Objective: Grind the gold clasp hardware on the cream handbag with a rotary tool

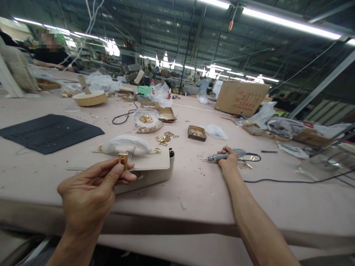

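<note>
Between the thumb and fingers of my left hand is a small gold metal clasp plate, held up in front of a cream handbag. The bag lies on the table, its handle wrapped in white film. My right hand is wrapped around a grey electric screwdriver that lies low over the tabletop, its bit pointing left toward scattered tiny screws. A cord runs from its back end. Beyond the bag lies a loose pile of gold hardware.
A small box of metal pieces and a plastic bag of gold parts stand behind. A black sheet lies left. A large carton is at the back right. A black cable crosses the right side. Another person sits far left.
</note>
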